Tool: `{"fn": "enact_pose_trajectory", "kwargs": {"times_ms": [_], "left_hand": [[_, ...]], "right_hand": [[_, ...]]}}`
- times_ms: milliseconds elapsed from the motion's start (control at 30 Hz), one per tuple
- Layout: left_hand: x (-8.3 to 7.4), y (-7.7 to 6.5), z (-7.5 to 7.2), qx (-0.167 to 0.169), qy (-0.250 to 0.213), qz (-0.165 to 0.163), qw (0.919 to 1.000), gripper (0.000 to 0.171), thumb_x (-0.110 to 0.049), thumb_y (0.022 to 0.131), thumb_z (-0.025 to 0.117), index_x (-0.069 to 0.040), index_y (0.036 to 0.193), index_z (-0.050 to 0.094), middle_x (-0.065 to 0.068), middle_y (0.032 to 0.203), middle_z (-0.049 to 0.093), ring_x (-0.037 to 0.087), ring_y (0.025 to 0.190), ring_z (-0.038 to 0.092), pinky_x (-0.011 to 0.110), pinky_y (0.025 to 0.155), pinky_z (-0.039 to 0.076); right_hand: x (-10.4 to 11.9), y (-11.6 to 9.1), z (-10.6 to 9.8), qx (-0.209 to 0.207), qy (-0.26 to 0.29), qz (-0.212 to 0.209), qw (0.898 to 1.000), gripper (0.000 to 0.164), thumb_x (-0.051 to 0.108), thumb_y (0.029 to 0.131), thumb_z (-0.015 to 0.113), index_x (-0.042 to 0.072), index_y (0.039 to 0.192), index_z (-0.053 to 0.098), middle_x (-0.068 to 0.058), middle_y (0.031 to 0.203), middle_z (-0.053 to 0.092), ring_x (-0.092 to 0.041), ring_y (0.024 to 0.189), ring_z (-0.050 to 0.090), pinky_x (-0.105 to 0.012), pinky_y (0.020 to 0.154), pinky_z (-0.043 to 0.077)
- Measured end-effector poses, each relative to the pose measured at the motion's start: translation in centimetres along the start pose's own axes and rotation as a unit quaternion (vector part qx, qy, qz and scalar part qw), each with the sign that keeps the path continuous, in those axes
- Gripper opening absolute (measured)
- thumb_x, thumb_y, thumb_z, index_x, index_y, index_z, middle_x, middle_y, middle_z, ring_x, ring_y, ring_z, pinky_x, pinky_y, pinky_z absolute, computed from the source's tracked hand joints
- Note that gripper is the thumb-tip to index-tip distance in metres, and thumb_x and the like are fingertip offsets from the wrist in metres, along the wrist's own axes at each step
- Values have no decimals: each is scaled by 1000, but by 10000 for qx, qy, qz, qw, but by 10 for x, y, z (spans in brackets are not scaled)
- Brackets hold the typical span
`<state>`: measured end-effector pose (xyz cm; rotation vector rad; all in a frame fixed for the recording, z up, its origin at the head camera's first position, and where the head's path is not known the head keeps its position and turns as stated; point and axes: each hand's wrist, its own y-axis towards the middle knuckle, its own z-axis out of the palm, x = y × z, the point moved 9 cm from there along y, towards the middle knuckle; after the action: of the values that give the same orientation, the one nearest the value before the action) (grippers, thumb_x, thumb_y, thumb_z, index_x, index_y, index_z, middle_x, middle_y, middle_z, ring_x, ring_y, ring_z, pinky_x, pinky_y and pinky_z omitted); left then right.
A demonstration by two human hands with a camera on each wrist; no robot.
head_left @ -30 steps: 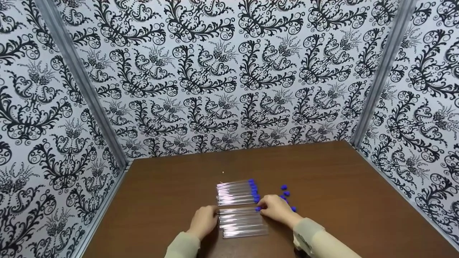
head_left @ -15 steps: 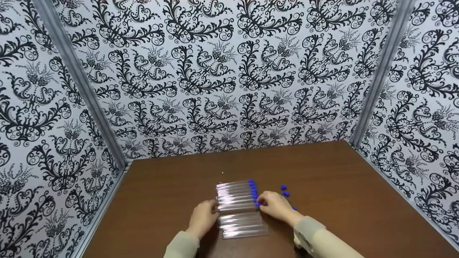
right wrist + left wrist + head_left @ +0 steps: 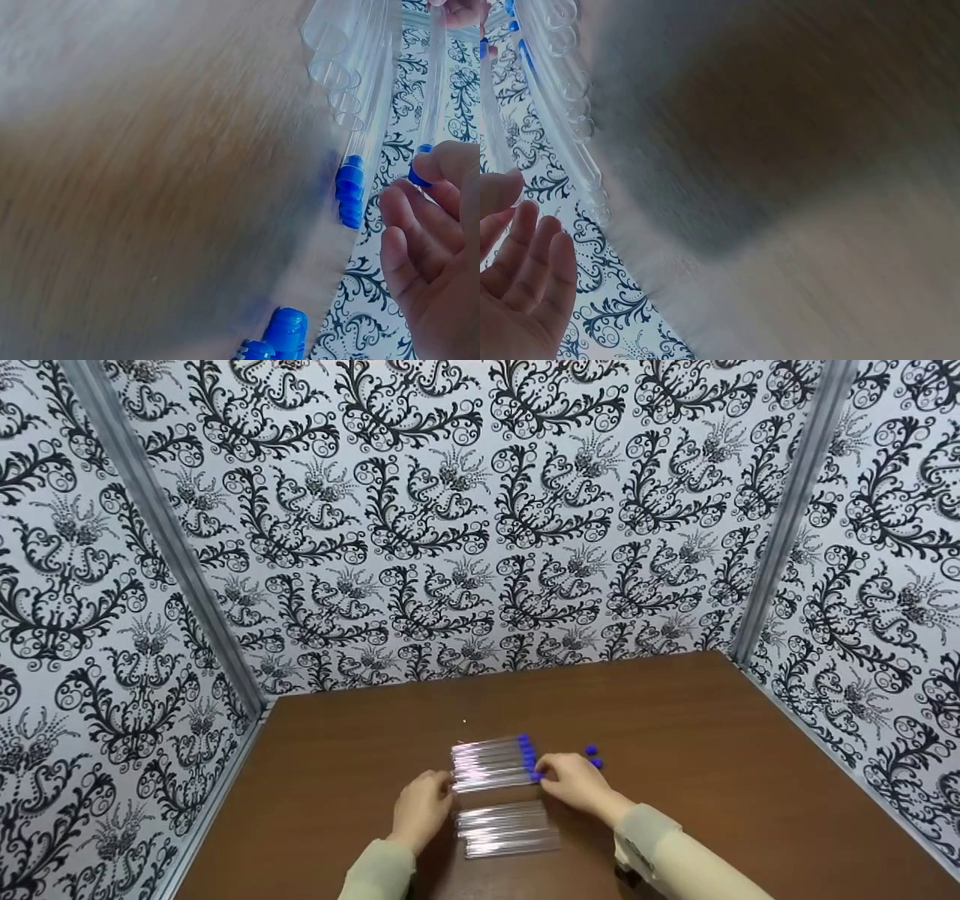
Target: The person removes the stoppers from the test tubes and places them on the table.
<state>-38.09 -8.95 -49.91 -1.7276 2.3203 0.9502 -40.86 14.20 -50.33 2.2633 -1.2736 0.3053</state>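
Observation:
My left hand (image 3: 422, 812) and right hand (image 3: 576, 784) hold a clear test tube (image 3: 433, 82) between them. In the right wrist view, my right thumb and forefinger pinch the blue cap (image 3: 421, 171) on its end. My left thumb and forefinger pinch the tube's rounded end in the left wrist view, the other fingers loosely bent. The tube lies level along the near side of a row of blue-capped test tubes (image 3: 489, 757). Closer to me lies a second row of clear tubes (image 3: 506, 829), their mouths open to the right.
Loose blue caps (image 3: 592, 750) lie on the brown table (image 3: 337, 750) beyond my right hand; some are hidden behind it. A tiny white speck (image 3: 464, 721) lies behind the tubes. Patterned walls (image 3: 480, 547) with grey corner posts enclose the table.
Both hands have moved away from me with the capped tube, from the edge of the near row to the capped row. The gap between the two rows has widened.

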Motion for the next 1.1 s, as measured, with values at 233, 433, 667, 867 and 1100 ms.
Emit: {"fn": "enact_pose_trajectory", "kwargs": {"times_ms": [233, 433, 667, 867, 1100], "left_hand": [[0, 1, -2, 1, -62, -40, 10000, 18, -8, 82, 72, -10, 100, 72, 0, 87, 68, 19, 78, 65, 38, 62, 52], [-5, 3, -5, -153, 260, 229, 9993, 20, -11, 80, 75, -14, 99, 71, -3, 85, 66, 19, 75, 65, 38, 58, 52], [-20, 2, -10, -569, 1364, 1067, 9832, 19, -16, 75, 81, -14, 88, 67, -1, 80, 62, 21, 71, 63, 37, 54, 51], [-30, -1, -12, -885, 1670, 1538, 9698, 22, -15, 71, 83, -12, 79, 62, 1, 75, 60, 22, 65, 59, 36, 50, 49], [-36, -3, -15, -1233, 1744, 1765, 9608, 24, -12, 66, 83, -11, 77, 62, 1, 74, 61, 22, 62, 57, 36, 47, 47]], "right_hand": [[5, 2, -2, -36, -9, -71, 10000, 20, 8, 80, 71, 5, 99, 71, -6, 95, 71, -23, 86, 67, -39, 75, 54], [9, 7, -3, -38, -173, -172, 9997, 19, 10, 80, 73, 5, 98, 74, -6, 93, 71, -22, 85, 66, -40, 75, 53], [9, 8, -4, 0, -132, -215, 9997, 19, 10, 80, 72, 4, 98, 74, -5, 91, 71, -15, 75, 65, -31, 65, 53], [10, 7, -4, -63, -196, -272, 9994, 14, 11, 78, 73, 9, 92, 74, 0, 84, 72, -10, 68, 65, -27, 60, 51], [18, 1, -4, -430, -829, -611, 9938, 17, 11, 79, 75, 8, 96, 74, -3, 91, 73, -18, 77, 68, -34, 66, 55]]}}
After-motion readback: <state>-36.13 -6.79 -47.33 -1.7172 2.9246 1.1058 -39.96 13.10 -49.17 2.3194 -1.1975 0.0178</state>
